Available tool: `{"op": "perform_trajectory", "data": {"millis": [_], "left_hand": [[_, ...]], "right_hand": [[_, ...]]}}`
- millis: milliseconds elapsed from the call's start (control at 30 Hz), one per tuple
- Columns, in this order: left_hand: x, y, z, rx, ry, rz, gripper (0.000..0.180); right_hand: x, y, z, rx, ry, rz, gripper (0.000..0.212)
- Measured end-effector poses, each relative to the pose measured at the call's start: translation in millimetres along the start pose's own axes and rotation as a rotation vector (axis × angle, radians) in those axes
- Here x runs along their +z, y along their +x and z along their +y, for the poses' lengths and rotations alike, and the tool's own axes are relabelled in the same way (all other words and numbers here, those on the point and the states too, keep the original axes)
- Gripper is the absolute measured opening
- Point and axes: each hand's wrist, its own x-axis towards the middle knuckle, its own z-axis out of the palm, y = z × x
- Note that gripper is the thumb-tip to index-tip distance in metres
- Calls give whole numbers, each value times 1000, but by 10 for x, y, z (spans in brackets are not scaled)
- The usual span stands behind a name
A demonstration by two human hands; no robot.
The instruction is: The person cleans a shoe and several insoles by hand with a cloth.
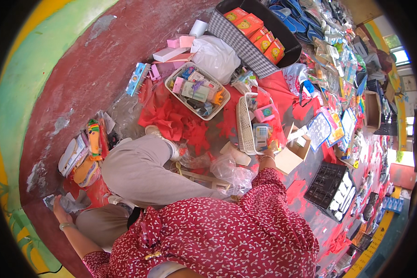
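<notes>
My right hand [269, 151] reaches to the near end of a cream plastic basket [243, 123], beside a small open cardboard box [295, 155]. Its fingers look closed, but what lies in them is too small to make out. In that basket are a grey calculator [261, 135] and a pink boxy item [265, 112], with red sheeting over one side. Low on the left, my left hand [61, 211] has its fingers stretched out against a crumpled grey piece [76, 204], which looks like plastic or cloth; I cannot tell which.
A second basket [171, 83] of small goods stands ahead, near a white plastic bag [216, 54]. Beyond is a checked bin [245, 51] with orange boxes [249, 24]. Shoe insoles [87, 171] lean at the left wall. A black crate [326, 190] sits right, near piled merchandise.
</notes>
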Motion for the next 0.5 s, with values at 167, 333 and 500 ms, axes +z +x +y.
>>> {"op": "perform_trajectory", "data": {"millis": [167,333,500], "left_hand": [[-171,82,-89,-29,-63,-32,29],[-236,115,-144,1,-104,-23,29],[-223,17,-128,75,-169,-30,27]], "right_hand": [[-140,-67,-20,-22,4,-20,40],[-410,-142,-39,-121,89,-80,41],[-621,-179,-343,-265,148,-220,42]]}}
